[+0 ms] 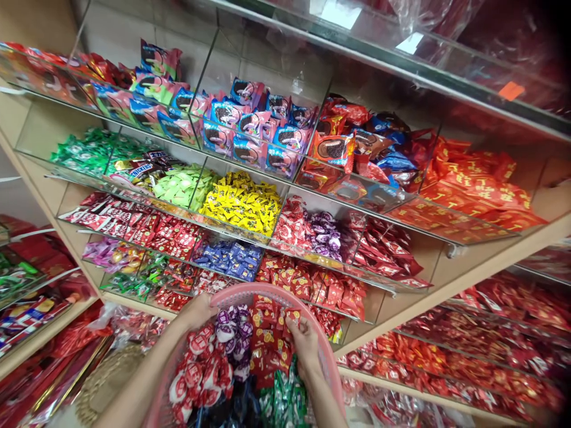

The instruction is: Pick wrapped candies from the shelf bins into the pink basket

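A pink plastic basket (332, 362) at the bottom centre holds wrapped candies sorted in patches. Red-and-white twists (203, 371) lie on its left side, purple ones (234, 333) beside them, red packets with orange prints (267, 345) at the far side, and green (285, 398) and dark pieces nearest me. My left hand (200, 310) is closed on the basket's far left rim. Inside the right part of the basket, my right hand (303, 339) has its fingers bent around a small red packet (292, 318).
Ahead stand tilted shelves with glass dividers (203, 71), holding wrapped cookies (247, 125), yellow candies (243, 202), blue candies (229, 258) and red packets (473, 178). More candy shelves flank both sides. A woven basket (109, 380) sits low at left.
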A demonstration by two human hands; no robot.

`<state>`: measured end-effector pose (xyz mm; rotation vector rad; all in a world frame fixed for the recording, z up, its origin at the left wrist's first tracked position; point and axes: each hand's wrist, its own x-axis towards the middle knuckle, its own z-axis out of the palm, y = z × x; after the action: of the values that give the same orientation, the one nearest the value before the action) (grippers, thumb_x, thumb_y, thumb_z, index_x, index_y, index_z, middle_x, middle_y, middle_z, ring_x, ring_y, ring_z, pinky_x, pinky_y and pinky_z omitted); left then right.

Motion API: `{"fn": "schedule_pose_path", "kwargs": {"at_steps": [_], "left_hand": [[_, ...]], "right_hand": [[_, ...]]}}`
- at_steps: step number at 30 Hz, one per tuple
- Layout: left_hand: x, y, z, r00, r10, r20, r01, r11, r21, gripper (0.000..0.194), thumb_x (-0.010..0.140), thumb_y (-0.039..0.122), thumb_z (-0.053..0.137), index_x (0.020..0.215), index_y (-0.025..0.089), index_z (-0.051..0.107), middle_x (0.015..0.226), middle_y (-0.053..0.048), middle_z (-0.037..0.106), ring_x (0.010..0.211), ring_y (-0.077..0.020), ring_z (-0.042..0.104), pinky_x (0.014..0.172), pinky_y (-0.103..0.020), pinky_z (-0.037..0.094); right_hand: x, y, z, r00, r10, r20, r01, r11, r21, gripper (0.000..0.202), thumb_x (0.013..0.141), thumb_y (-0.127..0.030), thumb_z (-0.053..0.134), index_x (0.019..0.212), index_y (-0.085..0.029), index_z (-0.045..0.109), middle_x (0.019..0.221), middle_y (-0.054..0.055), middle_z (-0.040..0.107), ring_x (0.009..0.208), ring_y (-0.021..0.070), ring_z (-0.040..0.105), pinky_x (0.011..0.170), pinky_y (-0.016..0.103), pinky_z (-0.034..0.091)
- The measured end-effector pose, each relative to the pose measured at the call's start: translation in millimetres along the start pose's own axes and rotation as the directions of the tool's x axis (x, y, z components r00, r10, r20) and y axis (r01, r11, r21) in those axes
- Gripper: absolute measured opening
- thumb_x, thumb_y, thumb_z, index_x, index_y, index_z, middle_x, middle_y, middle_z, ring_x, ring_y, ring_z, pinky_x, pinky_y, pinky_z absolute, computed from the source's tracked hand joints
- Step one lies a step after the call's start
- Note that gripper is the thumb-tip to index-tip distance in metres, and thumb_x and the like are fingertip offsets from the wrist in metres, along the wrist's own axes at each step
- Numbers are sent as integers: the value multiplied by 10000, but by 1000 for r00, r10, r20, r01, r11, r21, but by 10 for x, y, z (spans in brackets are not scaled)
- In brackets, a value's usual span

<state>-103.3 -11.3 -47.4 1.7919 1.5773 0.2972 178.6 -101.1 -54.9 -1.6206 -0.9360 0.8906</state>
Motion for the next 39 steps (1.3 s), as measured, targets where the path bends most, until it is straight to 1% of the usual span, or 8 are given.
{"fn": "schedule_pose_path", "kwargs": {"at_steps": [3, 6, 13, 18, 25, 31, 35, 39], "left_hand": [[-14, 19, -13, 1000, -6, 0, 6, 1000, 10, 245, 650, 369, 473, 651, 129, 525, 536, 10, 453, 498, -87, 404, 477, -182, 243], [-22, 31, -21, 1000, -4, -11, 4, 1000, 5, 241, 637, 363, 480, 649, 128, 529, 533, 13, 451, 494, -85, 397, 476, -180, 241], [10, -15, 1, 1000, 23, 16, -22, 998, -50, 229, 644, 346, 476, 647, 125, 536, 531, 15, 449, 509, -87, 405, 496, -177, 259], [7, -6, -7, 999, 35, 6, -35, 999, -2, 228, 654, 347, 466, 648, 127, 527, 539, 11, 451, 507, -87, 403, 492, -178, 256], [-15, 44, -32, 1000, 17, 7, -17, 999, 38, 221, 657, 340, 465, 624, 126, 508, 523, 15, 429, 493, -79, 389, 482, -176, 251], [5, 18, -16, 999, 28, 21, -29, 998, 47, 222, 662, 339, 449, 617, 126, 495, 516, 15, 409, 475, -79, 378, 459, -181, 242], [13, 6, -9, 999, 29, 36, -29, 999, 24, 225, 663, 346, 445, 632, 130, 499, 520, 16, 398, 472, -78, 367, 449, -179, 236], [-1, 22, -19, 999, 31, 33, -32, 999, 34, 223, 664, 345, 444, 634, 132, 502, 521, 16, 399, 474, -76, 365, 451, -178, 237]], "right_hand": [[27, 40, 51, 992, -76, -96, 75, 997, -12, 361, 636, -535, 552, 679, -178, 520, 559, -12, 544, 540, 145, 530, 479, 232, 405], [9, 38, 30, 985, -129, -116, 126, 992, -32, 386, 633, -535, 558, 679, -152, 544, 555, -8, 539, 521, 128, 495, 461, 221, 388], [-104, -13, -41, 999, 15, -37, -12, 997, 77, 371, 678, -521, 534, 777, -163, 538, 650, -18, 518, 510, 95, 450, 400, 188, 374], [-133, -2, -32, 996, 17, -84, -11, 997, 71, 423, 641, -542, 559, 812, -156, 578, 714, 18, 578, 571, 124, 507, 411, 196, 384], [-215, -94, -96, 995, -4, -97, 9, 999, 51, 409, 644, -558, 544, 717, -157, 582, 611, 4, 570, 506, 119, 489, 423, 211, 356], [-468, -159, -187, 984, 177, -32, -168, 967, 192, 367, 638, -550, 568, 642, -190, 502, 496, -54, 454, 379, 78, 367, 354, 207, 263], [-608, -31, -207, 954, 292, 63, -297, 906, 301, 362, 611, -523, 618, 681, -191, 493, 484, -86, 392, 348, 43, 280, 333, 182, 182], [-641, 111, -187, 919, 376, 114, -393, 867, 306, 402, 576, -532, 643, 701, -181, 492, 458, -96, 387, 330, 28, 261, 326, 166, 149]]}}
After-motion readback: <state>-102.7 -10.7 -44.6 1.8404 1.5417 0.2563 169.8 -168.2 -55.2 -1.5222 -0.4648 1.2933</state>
